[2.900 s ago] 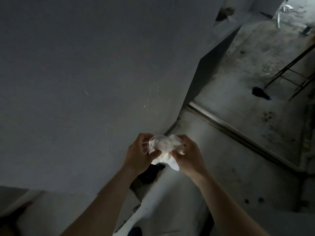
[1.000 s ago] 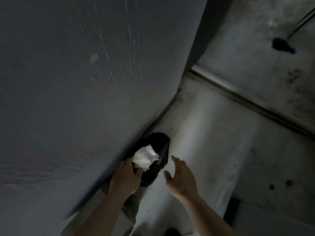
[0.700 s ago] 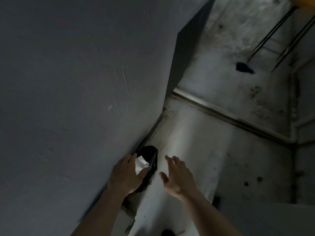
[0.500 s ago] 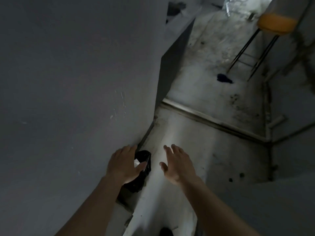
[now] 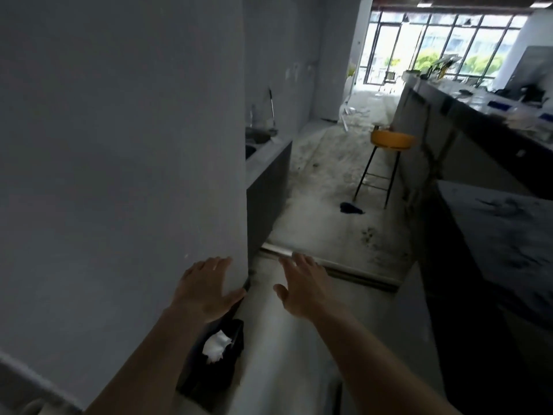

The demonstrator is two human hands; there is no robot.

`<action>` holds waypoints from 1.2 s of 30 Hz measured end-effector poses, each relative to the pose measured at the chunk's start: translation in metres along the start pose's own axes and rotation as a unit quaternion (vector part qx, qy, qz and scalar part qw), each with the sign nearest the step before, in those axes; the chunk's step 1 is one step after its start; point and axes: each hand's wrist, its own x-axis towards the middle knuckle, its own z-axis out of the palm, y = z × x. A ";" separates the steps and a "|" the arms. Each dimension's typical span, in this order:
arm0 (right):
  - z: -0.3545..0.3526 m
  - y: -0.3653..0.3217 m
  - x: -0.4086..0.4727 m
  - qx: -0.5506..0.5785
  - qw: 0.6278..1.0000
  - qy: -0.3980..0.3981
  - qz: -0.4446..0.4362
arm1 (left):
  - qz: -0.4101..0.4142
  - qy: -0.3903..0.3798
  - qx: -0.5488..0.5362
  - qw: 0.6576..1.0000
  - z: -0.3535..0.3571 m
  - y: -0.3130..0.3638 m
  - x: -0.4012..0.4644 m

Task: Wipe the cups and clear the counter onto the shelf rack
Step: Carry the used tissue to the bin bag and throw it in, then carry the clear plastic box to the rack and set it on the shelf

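My left hand [image 5: 206, 290] is held out flat with spread fingers in front of the grey wall [image 5: 119, 145], holding nothing. My right hand [image 5: 302, 287] hovers beside it over the floor, also empty with fingers apart. Below my left wrist a black bin bag [image 5: 223, 366] sits against the wall base with a crumpled white tissue [image 5: 216, 347] lying in its mouth. No cup shows in this view.
A counter with a sink [image 5: 263, 148] runs along the left wall. A yellow-seated stool [image 5: 389, 140] stands on the dusty floor, a dark rag [image 5: 350, 208] near its legs. A long dark counter [image 5: 484, 121] with items runs on the right. Bright windows fill the far end.
The tissue that both hands held against a clear cup now lies in the black bag. Both hands have lifted away empty, and my view has swung up to the room.
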 end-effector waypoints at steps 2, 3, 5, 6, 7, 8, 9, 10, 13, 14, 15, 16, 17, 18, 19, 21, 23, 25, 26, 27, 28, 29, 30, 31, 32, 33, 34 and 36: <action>-0.022 0.004 -0.030 0.000 1.000 0.012 -0.001 | 0.006 0.000 -0.002 1.000 -0.015 0.021 -0.029; -0.032 0.005 -0.045 0.002 1.000 0.016 -0.001 | 0.009 0.002 -0.003 1.000 -0.024 0.031 -0.044; -0.052 0.006 -0.072 0.006 1.000 0.021 -0.003 | 0.014 0.020 -0.005 1.000 -0.042 0.051 -0.070; -0.063 0.006 -0.083 0.007 1.000 0.023 -0.005 | 0.017 0.030 -0.009 0.999 -0.052 0.059 -0.081; -0.072 0.006 -0.094 0.009 1.000 0.023 -0.005 | 0.022 0.036 -0.013 0.999 -0.060 0.066 -0.092; -0.082 0.005 -0.104 0.009 1.000 0.024 -0.006 | 0.028 0.042 -0.015 0.999 -0.068 0.072 -0.101; -0.091 0.004 -0.114 0.009 1.000 0.027 -0.005 | 0.035 0.048 -0.017 0.998 -0.076 0.077 -0.109; -0.101 0.003 -0.124 0.010 0.999 0.032 -0.004 | 0.042 0.054 -0.022 0.997 -0.085 0.081 -0.116; -0.132 0.001 -0.154 0.017 0.999 0.051 0.003 | 0.062 0.063 -0.023 0.996 -0.112 0.095 -0.134; -0.140 0.001 -0.164 0.017 0.998 0.060 0.009 | 0.070 0.067 -0.025 0.995 -0.119 0.100 -0.140; -0.148 0.000 -0.174 0.013 0.997 0.073 0.014 | 0.081 0.074 -0.029 0.994 -0.124 0.105 -0.146; -0.156 0.000 -0.184 0.008 0.996 0.087 0.021 | 0.094 0.082 -0.033 0.992 -0.129 0.110 -0.152; -0.163 0.000 -0.194 0.008 0.995 0.098 0.029 | 0.107 0.084 -0.037 0.990 -0.132 0.116 -0.157; -0.169 -0.001 -0.205 0.009 0.994 0.104 0.035 | 0.121 0.082 -0.042 0.988 -0.135 0.122 -0.163; -0.174 -0.001 -0.217 0.009 0.994 0.105 0.039 | 0.134 0.081 -0.047 0.987 -0.136 0.129 -0.169; -0.185 0.003 -0.241 0.012 0.992 0.114 0.053 | 0.155 0.085 -0.051 0.983 -0.137 0.145 -0.180; -0.197 0.012 -0.267 0.021 0.987 0.138 0.077 | 0.180 0.081 -0.057 0.979 -0.139 0.165 -0.190; -0.208 0.026 -0.295 0.012 0.982 0.153 0.108 | 0.211 0.080 -0.062 0.972 -0.139 0.190 -0.198; -0.214 0.036 -0.311 0.007 0.980 0.156 0.126 | 0.225 0.080 -0.069 0.968 -0.138 0.205 -0.203; -0.219 0.046 -0.327 0.006 0.976 0.161 0.144 | 0.238 0.081 -0.074 0.965 -0.137 0.221 -0.209; -0.224 0.057 -0.343 0.007 0.972 0.169 0.161 | 0.252 0.084 -0.074 0.961 -0.137 0.238 -0.215; -0.229 0.068 -0.360 0.008 0.968 0.177 0.178 | 0.264 0.087 -0.075 0.958 -0.136 0.256 -0.221; -0.234 0.080 -0.378 0.007 0.963 0.182 0.196 | 0.277 0.090 -0.080 0.953 -0.136 0.274 -0.227; -0.238 0.093 -0.394 0.006 0.959 0.185 0.214 | 0.289 0.090 -0.086 0.949 -0.135 0.293 -0.233; -0.242 0.106 -0.410 0.005 0.955 0.187 0.231 | 0.300 0.089 -0.093 0.945 -0.134 0.312 -0.240; -0.246 0.119 -0.426 0.004 0.950 0.190 0.246 | 0.309 0.088 -0.099 0.942 -0.133 0.330 -0.247; -0.250 0.133 -0.442 0.002 0.946 0.195 0.260 | 0.317 0.092 -0.105 0.938 -0.131 0.349 -0.254; -0.256 0.163 -0.472 0.009 0.936 0.204 0.286 | 0.329 0.094 -0.118 0.932 -0.127 0.386 -0.266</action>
